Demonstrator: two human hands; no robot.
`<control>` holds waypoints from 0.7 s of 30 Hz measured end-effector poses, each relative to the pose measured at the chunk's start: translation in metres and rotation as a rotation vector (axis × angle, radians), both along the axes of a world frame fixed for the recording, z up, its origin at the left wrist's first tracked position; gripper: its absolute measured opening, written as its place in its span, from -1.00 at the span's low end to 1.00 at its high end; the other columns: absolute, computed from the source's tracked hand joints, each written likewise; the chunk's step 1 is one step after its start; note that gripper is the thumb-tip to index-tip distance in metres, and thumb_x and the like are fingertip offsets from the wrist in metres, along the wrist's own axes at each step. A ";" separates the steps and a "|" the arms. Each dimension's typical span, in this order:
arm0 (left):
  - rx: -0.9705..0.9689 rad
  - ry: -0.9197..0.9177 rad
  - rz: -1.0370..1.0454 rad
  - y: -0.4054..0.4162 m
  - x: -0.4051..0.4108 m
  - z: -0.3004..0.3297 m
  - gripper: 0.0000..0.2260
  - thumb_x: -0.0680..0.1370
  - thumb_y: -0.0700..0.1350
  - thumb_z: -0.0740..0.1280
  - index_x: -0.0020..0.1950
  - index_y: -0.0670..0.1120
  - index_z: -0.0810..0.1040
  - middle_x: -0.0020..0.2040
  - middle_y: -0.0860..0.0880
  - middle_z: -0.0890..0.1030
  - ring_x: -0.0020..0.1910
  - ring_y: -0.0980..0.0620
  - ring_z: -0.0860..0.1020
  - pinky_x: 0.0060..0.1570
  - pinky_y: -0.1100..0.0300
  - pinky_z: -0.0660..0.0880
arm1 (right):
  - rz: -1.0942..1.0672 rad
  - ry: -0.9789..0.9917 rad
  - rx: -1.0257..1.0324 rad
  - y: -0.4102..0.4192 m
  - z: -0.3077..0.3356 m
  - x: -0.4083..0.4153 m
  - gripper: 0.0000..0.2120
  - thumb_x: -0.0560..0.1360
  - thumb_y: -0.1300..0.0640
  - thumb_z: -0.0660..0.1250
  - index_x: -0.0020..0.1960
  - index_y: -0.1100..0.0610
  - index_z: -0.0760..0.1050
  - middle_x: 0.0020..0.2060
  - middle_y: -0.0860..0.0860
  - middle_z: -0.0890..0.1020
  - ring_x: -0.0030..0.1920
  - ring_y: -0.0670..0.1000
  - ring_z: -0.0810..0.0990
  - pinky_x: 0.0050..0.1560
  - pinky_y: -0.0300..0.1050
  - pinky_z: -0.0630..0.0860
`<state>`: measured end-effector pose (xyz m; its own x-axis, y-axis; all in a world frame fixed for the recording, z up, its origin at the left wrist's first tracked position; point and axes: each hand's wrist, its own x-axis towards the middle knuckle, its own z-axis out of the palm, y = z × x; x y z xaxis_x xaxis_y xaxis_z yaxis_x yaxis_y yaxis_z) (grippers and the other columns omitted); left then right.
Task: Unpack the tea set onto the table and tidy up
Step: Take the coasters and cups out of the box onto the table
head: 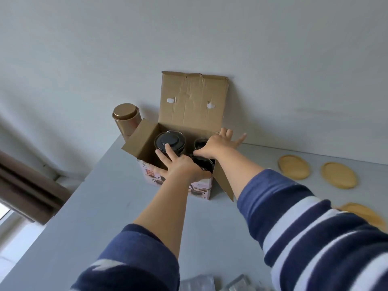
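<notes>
Fingers [168, 151] of the left hand [184, 166] are spread apart over the open top of the cardboard box [178, 185], one fingertip touching the flat black lid of the teapot [170, 141] that sits inside at the left; the thumb side of this hand lies along the box's near rim, beside a dark cup [204, 162] in the near right corner, and I cannot tell whether it grips anything; the right hand [214, 147] reaches over the far right corner of the box, its fingers [240, 139] stretched out and splayed past the edge, the thumb curled down toward a second dark cup [198, 142] inside, with no clear hold on it; the box stands on the pale grey worktop [94, 206] close to the wall, its tall back flap upright, its left flap tilted outward and its right flap hanging down the side; its front shows a pink printed picture of tea ware; a gold tin [126, 118] with a round lid stands just behind the left flap; three round wooden coasters [339, 175] lie flat on the worktop to the right, well apart from the box, the nearest partly hidden by the striped blue and white sleeve [315, 227]; clear plastic wrapping [197, 283] shows at the bottom edge.
</notes>
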<state>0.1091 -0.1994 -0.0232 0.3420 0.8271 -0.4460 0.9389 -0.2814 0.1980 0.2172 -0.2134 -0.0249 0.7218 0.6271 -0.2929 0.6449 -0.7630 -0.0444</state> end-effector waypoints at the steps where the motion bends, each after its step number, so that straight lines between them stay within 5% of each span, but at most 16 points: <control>1: -0.005 -0.007 -0.005 0.001 0.000 -0.001 -0.30 0.36 0.29 0.39 0.36 -0.07 0.40 0.54 -0.09 -0.40 0.48 -0.22 -0.43 0.39 -0.38 -0.27 | -0.013 0.004 -0.009 0.003 -0.001 -0.001 -0.11 0.31 -0.45 0.24 0.46 0.08 0.27 0.50 0.15 0.11 0.51 0.23 -0.04 0.34 0.49 -0.28; 7: -0.023 -0.078 -0.078 0.004 -0.016 -0.018 -0.33 0.33 0.48 0.23 0.24 0.04 0.51 0.48 -0.02 -0.52 0.50 -0.20 -0.41 0.35 -0.34 -0.38 | -0.017 0.020 -0.157 0.009 0.002 0.001 -0.06 0.32 -0.49 0.19 0.51 0.05 0.18 0.53 0.16 0.04 0.52 0.26 -0.10 0.30 0.54 -0.28; 13: -0.039 -0.071 -0.064 0.006 -0.014 -0.013 -0.40 0.33 0.38 0.32 0.23 0.04 0.49 0.48 -0.05 -0.52 0.48 -0.25 -0.43 0.36 -0.35 -0.39 | -0.016 -0.020 0.022 0.005 -0.012 0.004 -0.08 0.25 -0.50 0.24 0.40 0.09 0.37 0.46 0.13 0.18 0.47 0.22 0.07 0.39 0.46 -0.18; 21: 0.086 0.237 -0.083 0.005 0.016 0.004 -0.21 0.46 0.24 0.32 0.57 -0.01 0.07 0.54 -0.28 -0.30 0.41 -0.41 -0.45 0.28 -0.44 -0.40 | -0.076 0.043 0.334 -0.002 0.006 0.002 0.00 0.18 -0.44 0.38 0.41 0.16 0.27 0.35 0.08 0.30 0.40 0.17 0.24 0.37 0.31 0.21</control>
<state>0.1249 -0.1946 -0.0187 0.3046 0.8389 -0.4510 0.9293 -0.3656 -0.0524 0.2195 -0.2155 -0.0185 0.7617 0.6382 -0.1120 0.5787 -0.7478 -0.3255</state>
